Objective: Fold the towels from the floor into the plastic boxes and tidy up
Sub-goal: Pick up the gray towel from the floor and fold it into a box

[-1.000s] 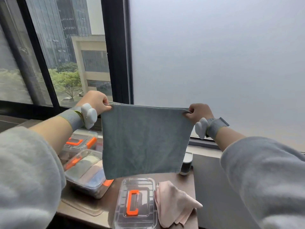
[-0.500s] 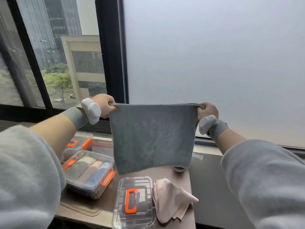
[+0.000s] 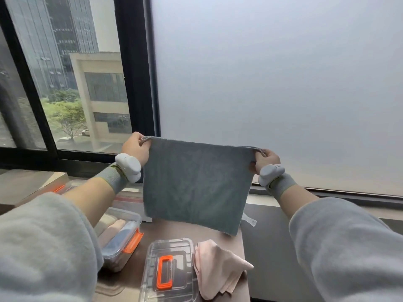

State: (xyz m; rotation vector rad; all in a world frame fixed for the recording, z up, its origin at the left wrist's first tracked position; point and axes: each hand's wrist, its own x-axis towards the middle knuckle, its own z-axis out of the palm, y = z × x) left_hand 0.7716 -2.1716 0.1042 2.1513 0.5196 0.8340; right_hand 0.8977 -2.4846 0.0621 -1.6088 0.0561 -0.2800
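Frosted pane [image 3: 272, 73] behind square plush towel [image 3: 196, 184]

We log a brown table [image 3: 174, 231]: open box of rolled towels [image 3: 122, 243], orange-handled clear lid [image 3: 170, 271], crumpled pink towel [image 3: 218, 269].

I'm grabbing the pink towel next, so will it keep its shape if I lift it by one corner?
Probably not: the pink towel lies crumpled in soft folds, so it should flop open. It looks thin, so likely light. One tip seems to poke past the table edge, so a push might slide it off.
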